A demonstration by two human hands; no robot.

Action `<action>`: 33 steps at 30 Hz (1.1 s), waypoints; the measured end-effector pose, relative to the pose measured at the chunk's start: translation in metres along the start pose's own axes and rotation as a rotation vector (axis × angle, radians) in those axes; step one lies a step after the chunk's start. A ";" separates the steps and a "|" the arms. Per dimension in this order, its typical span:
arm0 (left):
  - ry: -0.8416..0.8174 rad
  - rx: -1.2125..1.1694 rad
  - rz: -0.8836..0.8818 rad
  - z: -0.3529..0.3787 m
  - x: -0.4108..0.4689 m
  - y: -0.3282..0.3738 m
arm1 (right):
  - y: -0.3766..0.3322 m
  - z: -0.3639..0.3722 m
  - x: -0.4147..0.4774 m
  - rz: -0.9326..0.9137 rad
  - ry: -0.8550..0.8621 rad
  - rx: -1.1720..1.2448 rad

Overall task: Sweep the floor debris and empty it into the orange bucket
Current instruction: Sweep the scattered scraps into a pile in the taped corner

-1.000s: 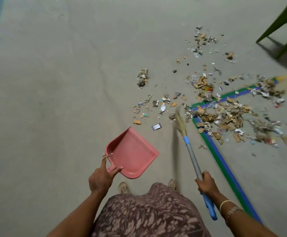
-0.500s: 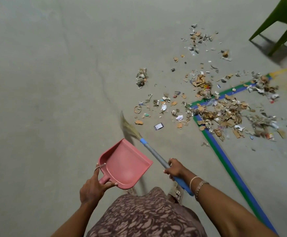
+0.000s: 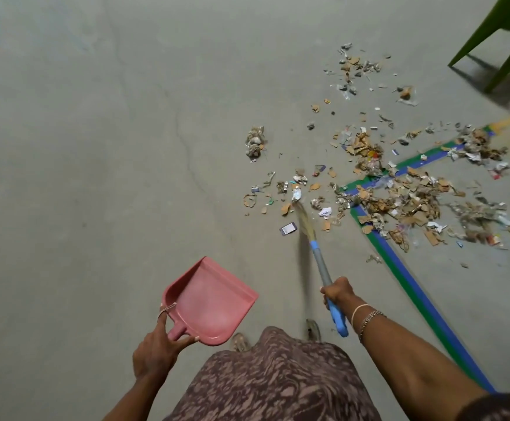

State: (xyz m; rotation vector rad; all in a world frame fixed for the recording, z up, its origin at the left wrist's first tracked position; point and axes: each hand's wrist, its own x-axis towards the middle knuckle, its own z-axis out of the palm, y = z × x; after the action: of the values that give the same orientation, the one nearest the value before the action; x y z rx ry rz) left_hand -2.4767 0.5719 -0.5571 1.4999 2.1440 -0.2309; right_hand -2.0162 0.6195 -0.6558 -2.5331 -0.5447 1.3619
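A: So, how will this debris (image 3: 399, 205) handle?

B: Lightly, I judge. It is torn cardboard, paper scraps and bits of wrapper, dry and loose. It lies spread over the floor (image 3: 95, 177) ahead and to the right, thickest across the corner of the green-and-blue tape (image 3: 414, 287). A hard stroke would likely scatter it; short, low strokes should herd it.

A: And where to take hold?

B: Not of the scraps themselves. The right hand (image 3: 337, 291) has its fingers wrapped round the broom (image 3: 320, 262) where the grey shaft meets the blue grip, a fair place for control. The left hand (image 3: 159, 347) holds the pink dustpan (image 3: 211, 299) by its short handle, thumb and fingers closed about it, forefinger lying up along the back wall. The pan looks stiff, light and empty, and is held near the person's body, seemingly off the floor.

A: What differs from half a second back?

B: The broom. Then its bristles (image 3: 303, 218) were swung left, just beyond the pan's lip. Now they reach forward, blurred, at the near edge of the scraps beside a small dark card (image 3: 288, 229). The pan is held much as before. The orange bucket is not in view.
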 end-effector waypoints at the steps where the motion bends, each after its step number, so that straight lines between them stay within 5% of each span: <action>1: -0.002 0.010 0.010 -0.002 0.002 0.005 | -0.002 -0.013 0.002 -0.006 0.062 0.015; 9: 0.077 0.082 0.085 -0.015 0.012 0.083 | 0.005 -0.101 0.013 -0.096 0.247 0.096; 18: 0.064 0.157 0.005 0.032 -0.017 0.198 | 0.058 -0.178 0.074 -0.329 -0.125 -0.051; 24: 0.077 0.206 -0.015 0.055 -0.055 0.282 | 0.068 -0.196 0.122 -0.247 -0.387 -0.219; 33: 0.149 0.144 -0.085 0.098 -0.110 0.321 | 0.089 -0.243 0.184 -0.114 -0.224 -0.082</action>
State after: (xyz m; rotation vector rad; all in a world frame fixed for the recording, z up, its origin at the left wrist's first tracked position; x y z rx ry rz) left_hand -2.1241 0.5608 -0.5398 1.5503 2.3567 -0.3189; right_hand -1.7012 0.6118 -0.6931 -2.3829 -0.7886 1.6219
